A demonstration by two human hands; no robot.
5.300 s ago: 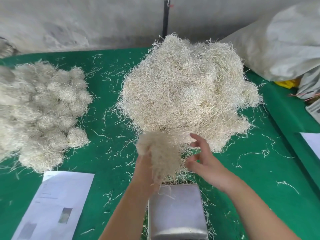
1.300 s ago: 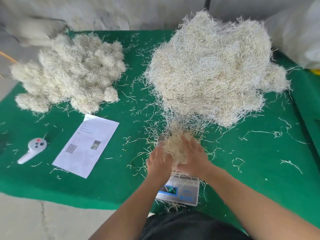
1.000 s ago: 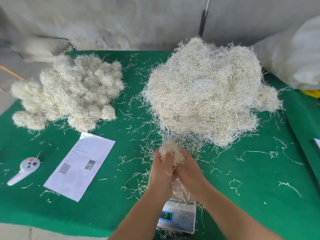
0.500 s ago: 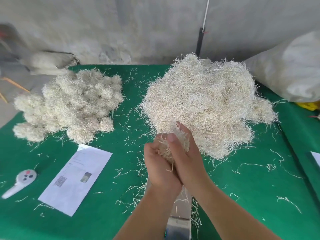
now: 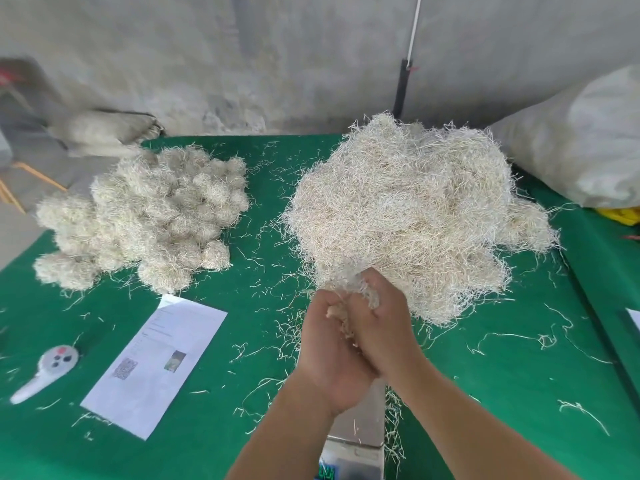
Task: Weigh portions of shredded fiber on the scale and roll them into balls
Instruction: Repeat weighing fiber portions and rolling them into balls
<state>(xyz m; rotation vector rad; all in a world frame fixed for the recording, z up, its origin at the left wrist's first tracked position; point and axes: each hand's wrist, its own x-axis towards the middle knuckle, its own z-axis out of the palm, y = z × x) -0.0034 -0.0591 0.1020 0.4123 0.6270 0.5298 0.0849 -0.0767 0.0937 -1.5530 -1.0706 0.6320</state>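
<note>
Both hands, left (image 5: 327, 344) and right (image 5: 382, 327), grip the fiber portion (image 5: 360, 292) pressed between them at lower center; the ball pile (image 5: 145, 216) lies upper left, nearer the left.

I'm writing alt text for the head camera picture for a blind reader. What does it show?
Two bare hands, left hand and right hand, squeeze a wad of shredded fiber between them above a metal scale on a green table. A big loose fiber heap lies behind, finished balls at left, beside a printed sheet.

green felt table (image 5: 263, 403) has a big loose fiber pile (image 5: 408, 209), a heap of rolled balls (image 5: 145, 216), a printed sheet (image 5: 156, 362), white handheld remote (image 5: 45, 372), the scale (image 5: 356, 441) and stray shreds everywhere
</note>
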